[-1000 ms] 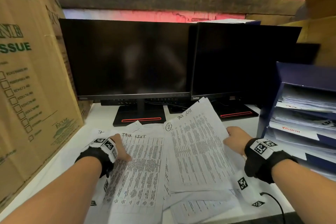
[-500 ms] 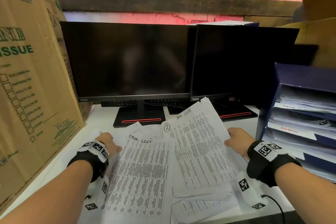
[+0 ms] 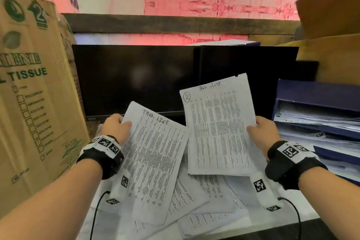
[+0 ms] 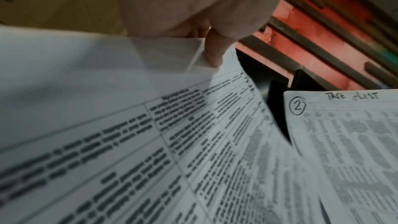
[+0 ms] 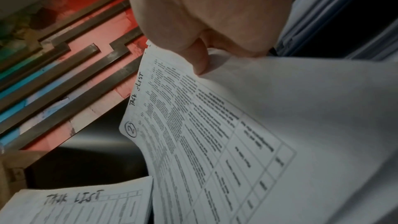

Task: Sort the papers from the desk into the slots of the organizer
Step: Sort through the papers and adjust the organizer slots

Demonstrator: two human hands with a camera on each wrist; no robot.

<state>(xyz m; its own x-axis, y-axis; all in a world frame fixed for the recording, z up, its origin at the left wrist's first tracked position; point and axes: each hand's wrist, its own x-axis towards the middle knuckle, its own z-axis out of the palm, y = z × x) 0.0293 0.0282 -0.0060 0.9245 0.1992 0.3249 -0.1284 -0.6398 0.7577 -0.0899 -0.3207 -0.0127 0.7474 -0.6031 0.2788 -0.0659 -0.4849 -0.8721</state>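
Observation:
My left hand pinches the left edge of a printed sheet headed "TASK LIST", lifted and tilted above the desk; the thumb lies on top of that sheet. My right hand pinches the right edge of a second sheet marked with a circled 2, also lifted; its thumb presses on that paper. More loose papers lie scattered on the white desk below. The dark blue organizer stands at the right, its slots holding stacks of paper.
Two dark monitors stand side by side behind the papers. A large cardboard tissue box walls off the left side. More cardboard boxes sit above the organizer. Black cables trail from both wrists.
Both hands have lifted their sheets off the desk pile and raised them toward the monitors. The head view has tipped upward.

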